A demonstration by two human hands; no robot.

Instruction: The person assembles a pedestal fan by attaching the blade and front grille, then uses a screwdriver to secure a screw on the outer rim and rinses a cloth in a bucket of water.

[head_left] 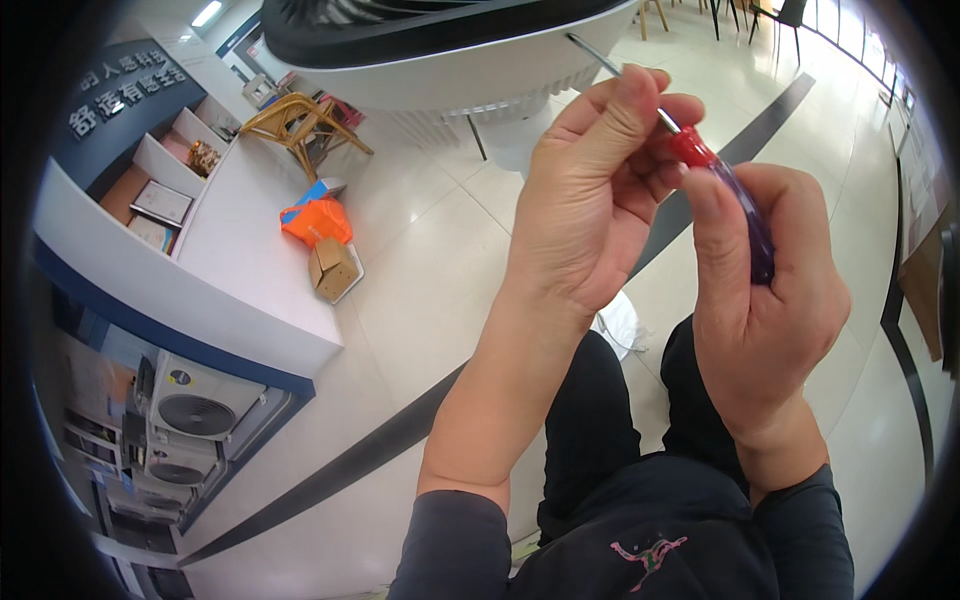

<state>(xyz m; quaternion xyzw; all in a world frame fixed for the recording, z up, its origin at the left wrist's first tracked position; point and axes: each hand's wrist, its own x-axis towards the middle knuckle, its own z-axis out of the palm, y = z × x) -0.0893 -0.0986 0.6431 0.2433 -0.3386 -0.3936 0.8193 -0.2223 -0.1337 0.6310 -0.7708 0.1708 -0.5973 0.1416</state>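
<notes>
A screwdriver (692, 148) with a red and dark purple handle slants up and to the left in front of me. My right hand (775, 290) is wrapped round its handle, thumb along the side. The fingers of my left hand (585, 190) pinch the metal shaft close to the red collar. At its far end, the shaft meets the lower side of a large round white housing (450, 80) with a black grille top, which looks like a fan. Whether the tip sits in a screw is too small to tell.
On the left runs a white counter (250, 230) with shelves and air-conditioner outdoor units (195, 405). An orange bag (318, 220) and a cardboard box (332, 265) lie beside it. A rattan chair (300, 130) stands behind. A white round object (620, 320) is near my legs.
</notes>
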